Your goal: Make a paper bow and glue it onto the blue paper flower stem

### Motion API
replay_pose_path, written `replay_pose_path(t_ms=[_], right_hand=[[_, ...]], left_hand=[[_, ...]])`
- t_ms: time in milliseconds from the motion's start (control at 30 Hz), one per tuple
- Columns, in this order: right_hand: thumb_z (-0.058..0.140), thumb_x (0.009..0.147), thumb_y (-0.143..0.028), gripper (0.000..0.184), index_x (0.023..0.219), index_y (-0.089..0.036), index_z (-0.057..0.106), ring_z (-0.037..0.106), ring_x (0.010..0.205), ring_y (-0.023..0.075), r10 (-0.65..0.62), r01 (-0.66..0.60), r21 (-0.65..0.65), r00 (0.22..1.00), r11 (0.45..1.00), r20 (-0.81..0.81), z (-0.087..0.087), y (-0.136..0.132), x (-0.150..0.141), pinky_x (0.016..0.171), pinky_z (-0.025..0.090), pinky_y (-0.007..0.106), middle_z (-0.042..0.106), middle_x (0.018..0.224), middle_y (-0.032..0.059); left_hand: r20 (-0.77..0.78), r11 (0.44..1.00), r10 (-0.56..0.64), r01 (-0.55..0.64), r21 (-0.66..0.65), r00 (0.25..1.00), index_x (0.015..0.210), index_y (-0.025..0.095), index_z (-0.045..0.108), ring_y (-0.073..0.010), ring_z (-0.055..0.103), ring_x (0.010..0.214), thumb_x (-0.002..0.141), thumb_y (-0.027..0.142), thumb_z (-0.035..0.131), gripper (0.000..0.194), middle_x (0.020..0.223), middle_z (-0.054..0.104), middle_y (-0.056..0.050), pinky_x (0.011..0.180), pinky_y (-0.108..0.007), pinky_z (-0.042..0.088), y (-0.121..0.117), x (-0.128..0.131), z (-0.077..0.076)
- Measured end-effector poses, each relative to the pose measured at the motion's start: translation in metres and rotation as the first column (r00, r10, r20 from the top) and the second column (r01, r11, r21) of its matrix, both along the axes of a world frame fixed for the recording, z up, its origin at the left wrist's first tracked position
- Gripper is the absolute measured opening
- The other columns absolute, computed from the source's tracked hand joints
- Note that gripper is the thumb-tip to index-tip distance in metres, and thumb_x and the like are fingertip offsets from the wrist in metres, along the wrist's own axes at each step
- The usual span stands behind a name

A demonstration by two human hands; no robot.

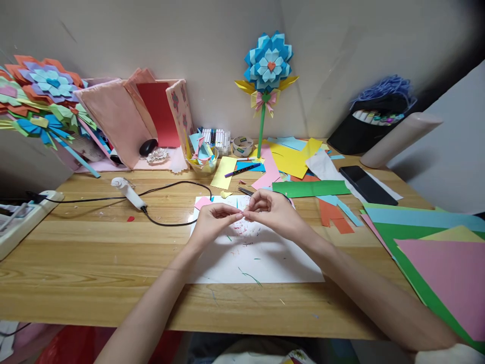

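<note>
Over a white sheet of paper (261, 265) marked with coloured strokes, my left hand (217, 217) and my right hand (271, 210) meet fingertip to fingertip. Both are closed in a pinch. Whatever sits between the fingertips is too small and covered to name. A pink paper piece (202, 202) lies at the sheet's upper left corner, just behind my left hand. Partly hidden behind my right hand are scissors (245, 191), with the blade tips showing.
A glue gun (129, 193) with a black cord lies left. At the back stand a blue paper flower (269, 65), a tape roll (242, 146) and a cup of scraps (202, 159). Right are a phone (367, 185), a green strip (310, 189) and stacked coloured paper (443, 283).
</note>
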State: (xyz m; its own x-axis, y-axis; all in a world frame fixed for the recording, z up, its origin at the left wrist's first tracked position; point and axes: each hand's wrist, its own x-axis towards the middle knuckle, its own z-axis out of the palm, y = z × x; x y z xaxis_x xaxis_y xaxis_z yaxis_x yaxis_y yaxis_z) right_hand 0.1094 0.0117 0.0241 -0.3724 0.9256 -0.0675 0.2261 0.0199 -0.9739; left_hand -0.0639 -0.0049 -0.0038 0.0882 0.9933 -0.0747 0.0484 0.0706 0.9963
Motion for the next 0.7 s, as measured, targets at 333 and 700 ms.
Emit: replay_pose_path(t_ms=[333,700], right_hand=[[0.064,0.071,-0.032,0.018,0.077,-0.015,0.061,0.061,0.067,0.0150,0.005,-0.010,0.079,0.998,0.997,0.064,0.007,0.003,0.003,0.061,0.049,0.027,0.065,0.075,0.0047],[0.059,0.074,-0.029,0.015,0.075,-0.016,0.067,0.060,0.067,0.0135,0.148,-0.155,0.088,0.986,0.984,0.083,0.003,0.003,0.001,0.062,0.047,0.026,0.067,0.076,0.0034]], left_hand=[[0.012,0.999,0.011,-0.011,-0.031,1.000,0.067,0.014,0.066,-0.0139,0.058,0.064,0.061,0.037,0.072,0.025,0.069,0.066,-0.004,0.063,-0.025,0.046,0.000,0.000,0.004],[0.156,0.976,-0.198,0.210,-0.063,0.968,0.070,0.013,0.062,-0.0135,0.057,0.064,0.065,0.038,0.069,0.026,0.068,0.061,-0.002,0.065,-0.026,0.044,-0.002,-0.002,-0.007]])
